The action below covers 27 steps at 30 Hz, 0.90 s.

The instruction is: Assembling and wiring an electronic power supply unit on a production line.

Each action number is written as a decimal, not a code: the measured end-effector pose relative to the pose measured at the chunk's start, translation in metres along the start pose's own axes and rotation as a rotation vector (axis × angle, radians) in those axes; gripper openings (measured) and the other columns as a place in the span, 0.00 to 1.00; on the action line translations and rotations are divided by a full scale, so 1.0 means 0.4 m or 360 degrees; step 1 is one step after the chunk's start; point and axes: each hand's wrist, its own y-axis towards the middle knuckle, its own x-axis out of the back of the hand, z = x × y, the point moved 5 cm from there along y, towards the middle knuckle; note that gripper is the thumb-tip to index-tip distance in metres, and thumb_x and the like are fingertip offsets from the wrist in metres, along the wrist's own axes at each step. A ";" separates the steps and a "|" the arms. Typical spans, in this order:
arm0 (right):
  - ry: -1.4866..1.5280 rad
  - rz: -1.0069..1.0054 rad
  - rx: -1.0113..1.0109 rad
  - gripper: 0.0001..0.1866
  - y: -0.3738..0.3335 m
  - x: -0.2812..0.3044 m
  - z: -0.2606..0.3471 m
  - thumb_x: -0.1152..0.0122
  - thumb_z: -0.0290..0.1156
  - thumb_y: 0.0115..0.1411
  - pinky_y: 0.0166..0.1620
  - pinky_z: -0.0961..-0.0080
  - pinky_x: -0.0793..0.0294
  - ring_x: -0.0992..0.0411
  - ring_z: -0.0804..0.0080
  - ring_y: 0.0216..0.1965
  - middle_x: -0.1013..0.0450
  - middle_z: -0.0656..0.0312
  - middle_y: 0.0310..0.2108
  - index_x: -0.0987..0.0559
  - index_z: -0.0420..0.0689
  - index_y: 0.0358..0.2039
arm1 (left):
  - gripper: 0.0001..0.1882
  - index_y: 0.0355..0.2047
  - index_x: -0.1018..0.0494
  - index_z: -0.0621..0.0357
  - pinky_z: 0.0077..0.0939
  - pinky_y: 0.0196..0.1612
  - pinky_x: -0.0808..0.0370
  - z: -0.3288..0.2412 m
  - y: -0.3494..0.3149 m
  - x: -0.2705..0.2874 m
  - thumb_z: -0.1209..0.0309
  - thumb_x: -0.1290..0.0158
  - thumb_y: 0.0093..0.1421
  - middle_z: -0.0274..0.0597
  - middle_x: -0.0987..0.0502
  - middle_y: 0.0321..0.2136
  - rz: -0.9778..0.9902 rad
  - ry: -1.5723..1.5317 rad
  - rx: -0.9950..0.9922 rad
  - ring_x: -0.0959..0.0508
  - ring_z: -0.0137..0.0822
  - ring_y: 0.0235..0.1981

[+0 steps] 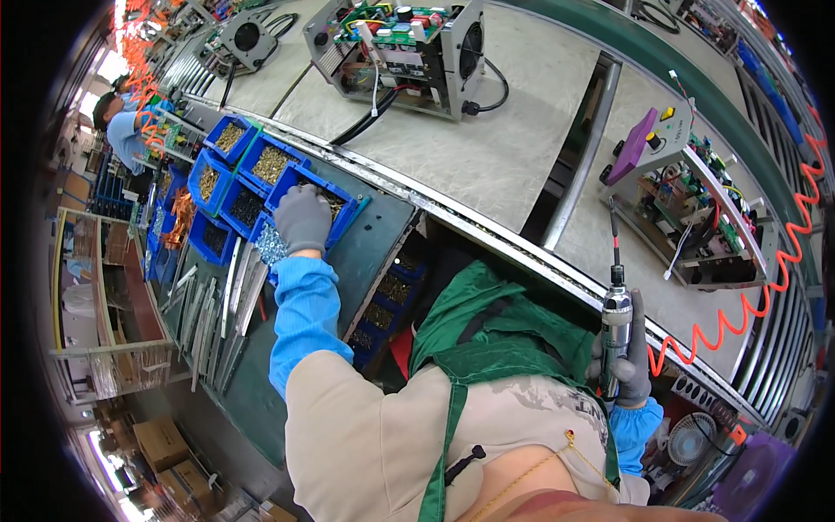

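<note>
My left hand [303, 219], in a grey glove, reaches into a blue parts bin [346, 214] of small brass-coloured screws [332, 202]. Its fingers curl down among them, and their tips are hidden, so whatever they pinch does not show. At the right, my right hand [639, 361], also gloved, is wrapped round a silver power screwdriver [617, 320]. The tool stands upright, its long dark bit pointing away from me toward an opened machine unit [696, 209] with a purple and grey front panel, exposed circuit boards and loose wires. Bit and unit are apart.
More blue bins [228, 137] of screws sit beside my left hand. Metal strips [209, 326] lie on the green bench. A second opened unit [400, 61] stands on the far conveyor. An orange coiled hose [739, 322] hangs at right. People [126, 126] work far left.
</note>
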 end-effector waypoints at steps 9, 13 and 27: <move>-0.0383 0.0334 -0.0112 0.64 0.039 -0.018 -0.010 0.30 0.21 0.33 0.31 0.73 0.27 0.29 0.69 0.32 0.32 0.55 0.41 0.58 0.54 0.69 | 0.11 0.38 0.25 0.62 0.18 0.31 0.33 -0.539 -0.188 0.037 0.72 0.53 0.58 0.34 0.26 0.29 0.1411 -0.3237 -0.0167 0.31 0.24 0.27; -0.0677 0.0414 -0.0076 0.59 0.045 -0.034 -0.007 0.36 0.20 0.37 0.39 0.72 0.29 0.31 0.70 0.35 0.35 0.56 0.47 0.57 0.50 0.68 | 0.13 0.43 0.27 0.64 0.15 0.30 0.33 -0.720 -0.290 0.092 0.71 0.53 0.60 0.34 0.26 0.32 0.2160 -0.3468 -0.0205 0.31 0.23 0.27; -0.0580 0.0114 -0.0100 0.56 0.001 0.020 -0.017 0.36 0.27 0.39 0.39 0.74 0.29 0.32 0.72 0.34 0.33 0.56 0.41 0.55 0.50 0.68 | 0.19 0.38 0.26 0.64 0.11 0.24 0.37 -0.853 -0.297 0.089 0.57 0.52 0.65 0.33 0.27 0.25 0.2155 -0.3398 -0.0002 0.35 0.19 0.21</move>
